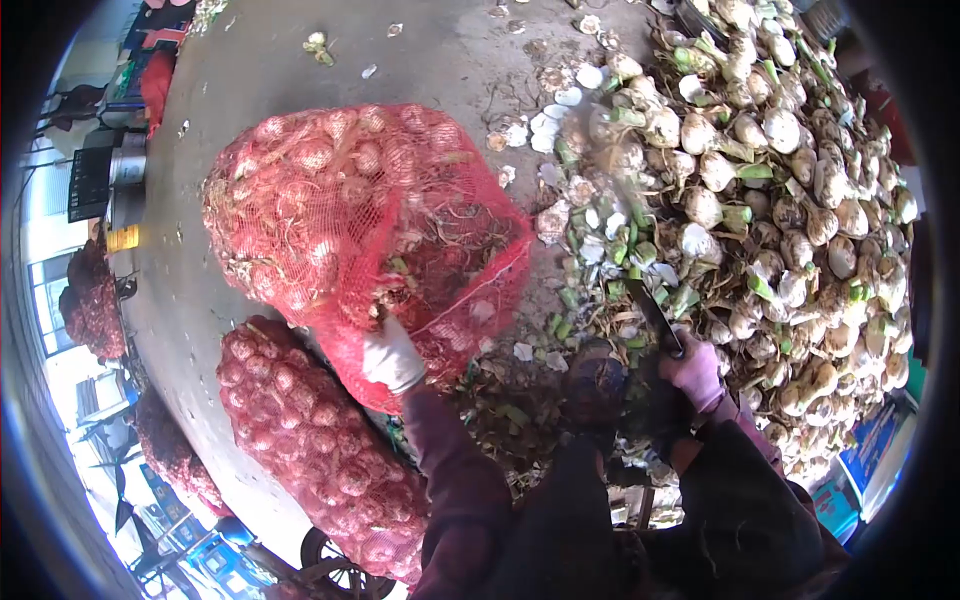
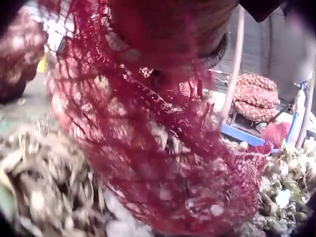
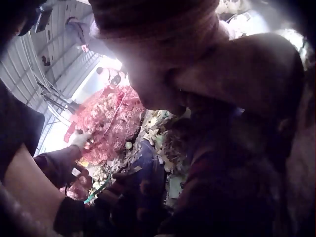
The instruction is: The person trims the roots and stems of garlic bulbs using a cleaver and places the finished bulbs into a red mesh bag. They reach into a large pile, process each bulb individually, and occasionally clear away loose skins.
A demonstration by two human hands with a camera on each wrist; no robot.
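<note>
A red mesh sack [image 1: 300, 190] filled with garlic bulbs lies on the ground, its mouth turned toward the person. My left hand [image 1: 393, 358], in a white glove, is at the sack's near side, fingers pointing in toward the garlic; I cannot tell whether they hold a bulb. In the left wrist view, red mesh [image 2: 163, 148] hangs right across the camera. My right hand [image 1: 695, 375], in a pinkish glove, grips a knife [image 1: 655, 315], its dark blade pointing up and left over garlic trimmings. The right wrist view is mostly dark, with the left hand [image 3: 80, 139] beside the sack.
A large heap of garlic bulbs with stalks [image 1: 780, 220] covers the right side. Another full mesh sack [image 1: 320, 440] lies at the lower left, beside a wheel [image 1: 340, 565]. Cut stems and peelings [image 1: 600, 250] lie between sack and heap. More sacks [image 1: 95, 305] stand far left.
</note>
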